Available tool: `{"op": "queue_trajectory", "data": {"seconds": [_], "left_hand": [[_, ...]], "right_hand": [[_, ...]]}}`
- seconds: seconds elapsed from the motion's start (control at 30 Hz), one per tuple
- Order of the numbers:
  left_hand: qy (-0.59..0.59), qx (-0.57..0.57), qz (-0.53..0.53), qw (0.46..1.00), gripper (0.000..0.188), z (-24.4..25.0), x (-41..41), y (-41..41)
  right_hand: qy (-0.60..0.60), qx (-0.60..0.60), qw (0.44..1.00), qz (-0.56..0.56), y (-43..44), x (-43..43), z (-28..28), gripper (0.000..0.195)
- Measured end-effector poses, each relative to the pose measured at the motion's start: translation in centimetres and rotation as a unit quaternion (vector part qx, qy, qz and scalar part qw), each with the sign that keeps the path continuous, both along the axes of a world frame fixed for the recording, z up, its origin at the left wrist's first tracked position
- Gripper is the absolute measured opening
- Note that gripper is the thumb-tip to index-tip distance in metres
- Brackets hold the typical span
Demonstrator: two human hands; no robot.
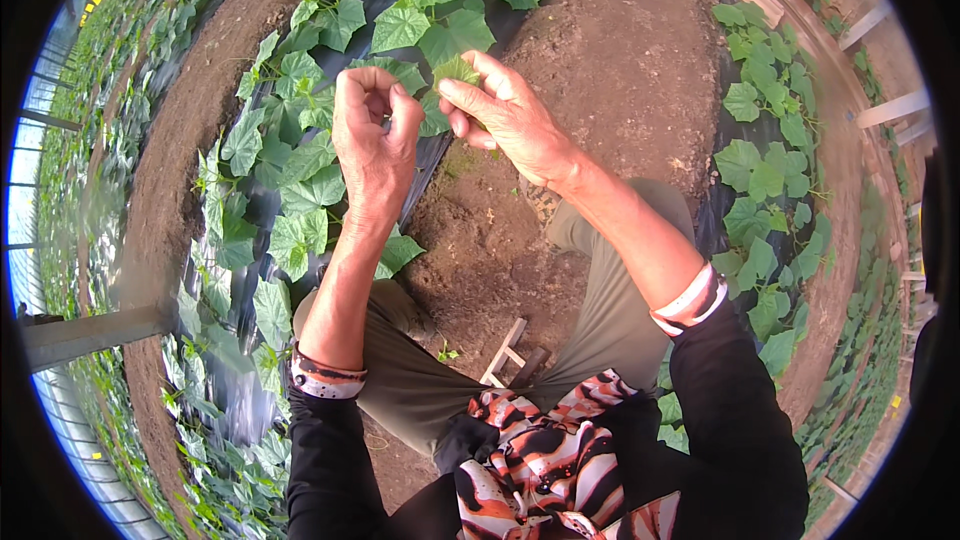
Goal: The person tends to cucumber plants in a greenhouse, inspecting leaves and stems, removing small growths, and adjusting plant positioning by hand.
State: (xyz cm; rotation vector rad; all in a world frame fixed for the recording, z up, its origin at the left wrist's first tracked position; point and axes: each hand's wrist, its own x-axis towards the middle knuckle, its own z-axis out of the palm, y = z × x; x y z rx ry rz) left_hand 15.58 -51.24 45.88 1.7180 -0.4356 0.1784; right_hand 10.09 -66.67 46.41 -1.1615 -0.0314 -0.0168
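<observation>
My right hand (504,106) pinches a small young leaf (456,72), which looks like cucumber, between thumb and fingers. Close by on its left, my left hand (377,109) is raised with the fingers curled in and the thumb tip near them. Whether anything thin is held inside that curl is hidden. Both hands are above a row of leafy cucumber-like vines (300,172) growing through black plastic mulch film (427,165). Broad lobed leaves (401,24) spread just beyond my fingers.
Bare soil (615,60) forms a path ahead and between my knees. A small wooden stool frame (504,352) lies below me. Another vine row (757,172) runs along the right. A post (97,334) juts in at left, and greenhouse framing (26,187) curves behind it.
</observation>
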Motion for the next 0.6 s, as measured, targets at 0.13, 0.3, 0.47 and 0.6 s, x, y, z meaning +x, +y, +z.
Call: {"op": "queue_trajectory", "data": {"seconds": [0.13, 0.3, 0.47, 0.6], "left_hand": [[-0.045, -0.024, -0.052, 0.997, 0.012, 0.0, 0.4, 0.5], [-0.089, 0.042, -0.068, 0.993, 0.013, -0.3, 0.1, 0.6], [-0.101, 0.093, -0.060, 0.989, 0.011, 0.0, 0.1, 1.0], [-0.188, 0.132, 0.002, 0.973, 0.011, -0.1, 0.2, 0.7]], "right_hand": [[0.001, -0.002, 1.000, 0.002, -0.1, 0.2, 0.2, 0.017], [-0.003, -0.083, 0.997, -0.003, -0.1, 0.4, -0.3, 0.016], [0.009, -0.128, 0.992, -0.002, 0.1, 0.3, 0.2, 0.016], [0.005, -0.169, 0.986, 0.006, -0.2, 0.2, 0.0, 0.018]]}}
